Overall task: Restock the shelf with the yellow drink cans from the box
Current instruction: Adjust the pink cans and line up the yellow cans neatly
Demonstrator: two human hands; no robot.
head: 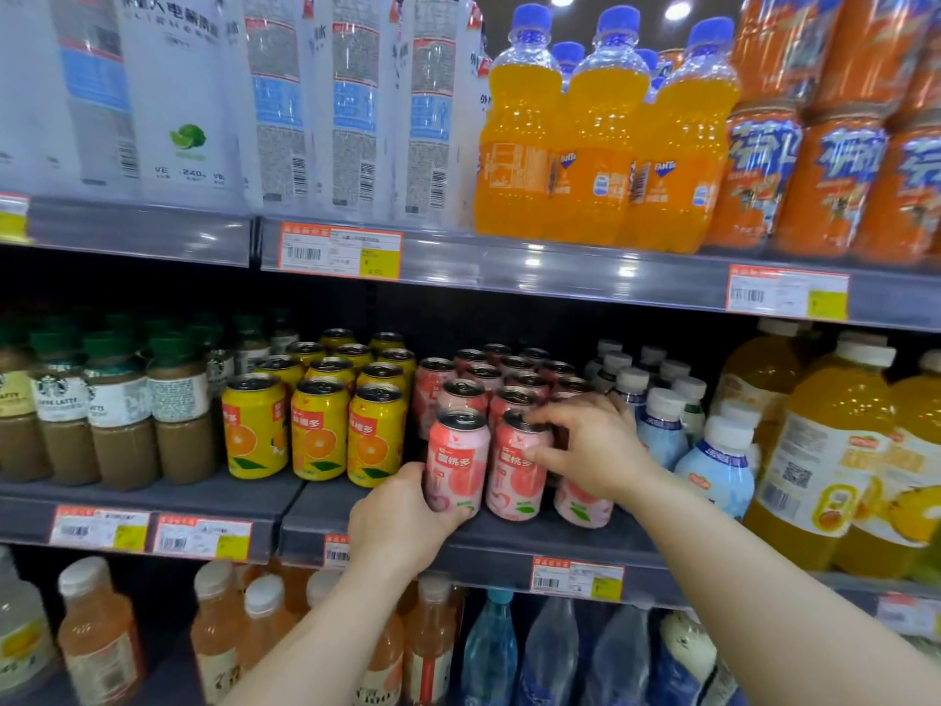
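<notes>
From my head view, my left hand (402, 522) grips one pink peach can (454, 463) and my right hand (585, 445) pinches its neighbour (514, 471), probably squaring the front row. The yellow orange-drink cans (318, 430) stand just left of my hands; the box isn't visible.

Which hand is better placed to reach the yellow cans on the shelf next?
The left hand, probably. It grips the front-left pink peach drink can, right beside the yellow orange-print drink cans. The right hand grips the neighbouring pink can, farther away.
</notes>
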